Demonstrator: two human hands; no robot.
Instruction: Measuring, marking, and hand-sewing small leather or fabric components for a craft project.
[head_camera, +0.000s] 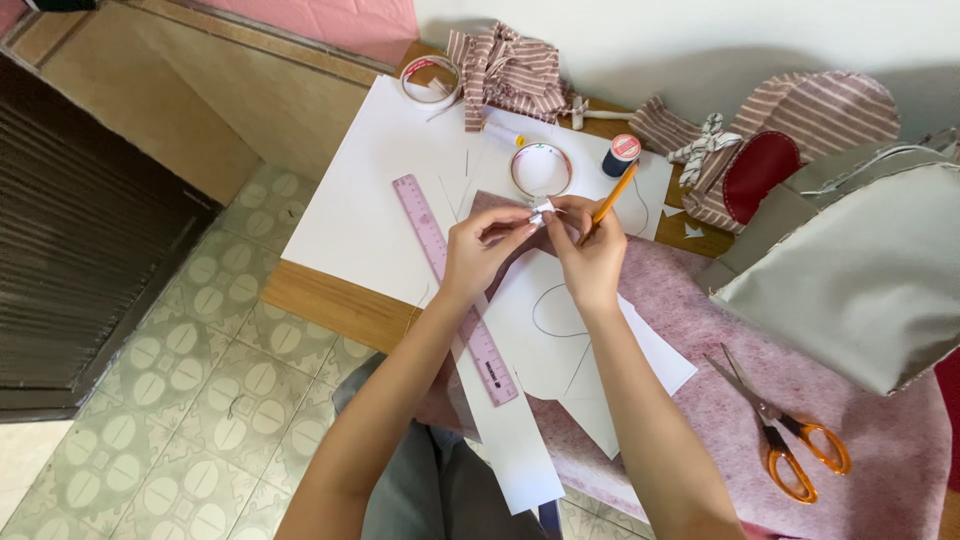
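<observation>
Small white piece (542, 210) pinched between fingertips of left hand (478, 250) and right hand (590, 255), raised over white paper sheets (370, 200), orange pencil (612, 196) gripped in right hand, pink ruler (450, 280) just left, orange-handled scissors (785, 435) well apart near table edge.
</observation>
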